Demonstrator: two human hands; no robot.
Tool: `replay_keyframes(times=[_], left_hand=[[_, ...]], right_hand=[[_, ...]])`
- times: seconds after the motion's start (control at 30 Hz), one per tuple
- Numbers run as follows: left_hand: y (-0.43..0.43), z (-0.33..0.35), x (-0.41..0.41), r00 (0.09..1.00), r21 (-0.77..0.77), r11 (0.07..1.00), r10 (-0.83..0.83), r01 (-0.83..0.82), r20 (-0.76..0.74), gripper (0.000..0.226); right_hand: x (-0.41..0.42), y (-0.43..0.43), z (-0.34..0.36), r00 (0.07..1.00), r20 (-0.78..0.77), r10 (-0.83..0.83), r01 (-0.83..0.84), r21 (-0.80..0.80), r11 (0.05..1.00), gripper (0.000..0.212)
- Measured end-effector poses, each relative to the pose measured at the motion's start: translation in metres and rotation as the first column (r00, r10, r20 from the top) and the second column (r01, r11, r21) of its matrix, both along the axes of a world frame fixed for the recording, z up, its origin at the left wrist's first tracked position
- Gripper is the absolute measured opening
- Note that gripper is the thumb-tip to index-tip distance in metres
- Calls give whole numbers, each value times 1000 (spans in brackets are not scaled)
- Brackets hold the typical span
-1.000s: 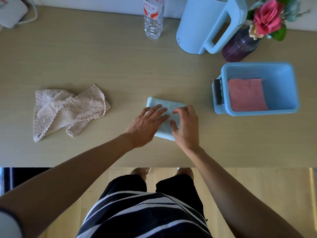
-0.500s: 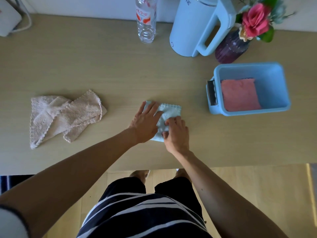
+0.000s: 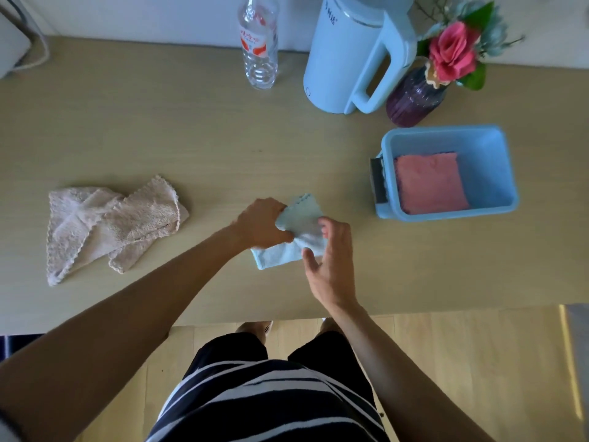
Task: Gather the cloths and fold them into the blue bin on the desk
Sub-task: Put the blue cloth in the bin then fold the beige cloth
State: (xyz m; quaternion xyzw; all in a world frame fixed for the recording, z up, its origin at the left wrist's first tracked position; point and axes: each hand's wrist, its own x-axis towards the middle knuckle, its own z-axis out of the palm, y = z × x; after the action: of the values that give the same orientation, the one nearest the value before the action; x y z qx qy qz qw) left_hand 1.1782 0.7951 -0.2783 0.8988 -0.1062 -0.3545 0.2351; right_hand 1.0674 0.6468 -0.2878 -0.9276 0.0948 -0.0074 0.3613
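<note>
A folded light blue cloth sits at the middle of the desk, its far edge lifted. My left hand grips its left side. My right hand holds its right side between thumb and fingers. The blue bin stands to the right with a folded pink cloth flat on its floor. A crumpled beige cloth lies on the desk to the left, apart from both hands.
Along the back of the desk stand a clear plastic bottle, a pale blue kettle and a purple vase of flowers. A white device with a cable sits at the far left. The desk's front edge runs just below my hands.
My hands went from pressing flat on the blue cloth to gripping it at both sides. The cloth's far edge has come up off the desk.
</note>
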Motion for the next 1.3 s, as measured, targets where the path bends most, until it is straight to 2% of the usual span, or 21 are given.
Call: replay_keyframes(times=[0.07,0.13,0.2,0.27,0.33,0.43,0.53,0.6,0.7,0.8,0.9,1.07,1.3], left_hand=[[3,31,6,989,-135,980,136,-144,-63,23],[1,64,9,942,-344,879,282,-329,-179,21],[-12,95,8,874,-571,667,304,-479,-379,29],[-31,112,6,825,-683,467,252,-561,-505,36],[-56,122,3,807,-722,362,229,-590,-545,36],[-94,126,3,780,-722,308,346,-620,-522,42],[-128,126,7,773,-720,374,527,-584,-353,49],[-147,125,14,811,-759,439,552,-481,-194,59],[-176,116,24,891,-758,599,451,-256,55,62],[-208,98,34,924,-627,762,342,-166,172,53],[-235,77,40,943,-486,863,267,-141,200,67],[-268,41,39,962,-331,931,218,-155,162,84],[-288,10,44,980,-160,973,181,-167,77,86]], right_hand=[[3,-10,33,994,109,-15,2,118,993,60],[8,-24,64,983,175,-57,20,207,978,73],[18,-44,85,983,119,-139,91,344,935,96],[31,-66,105,981,-13,-194,166,575,801,113],[43,-89,123,984,-52,-168,154,717,680,108],[52,-128,139,982,-9,-190,139,714,686,87],[56,-169,146,978,36,-204,130,658,742,74],[62,-198,148,987,33,-160,104,629,771,59],[79,-239,145,998,-8,-62,59,444,894,38],[101,-279,133,992,-104,70,-48,205,978,32],[123,-304,120,953,-279,118,-114,32,993,40],[150,-316,92,869,-466,169,-285,-191,939,61],[154,-305,56,808,-564,172,-439,-380,814,52]])
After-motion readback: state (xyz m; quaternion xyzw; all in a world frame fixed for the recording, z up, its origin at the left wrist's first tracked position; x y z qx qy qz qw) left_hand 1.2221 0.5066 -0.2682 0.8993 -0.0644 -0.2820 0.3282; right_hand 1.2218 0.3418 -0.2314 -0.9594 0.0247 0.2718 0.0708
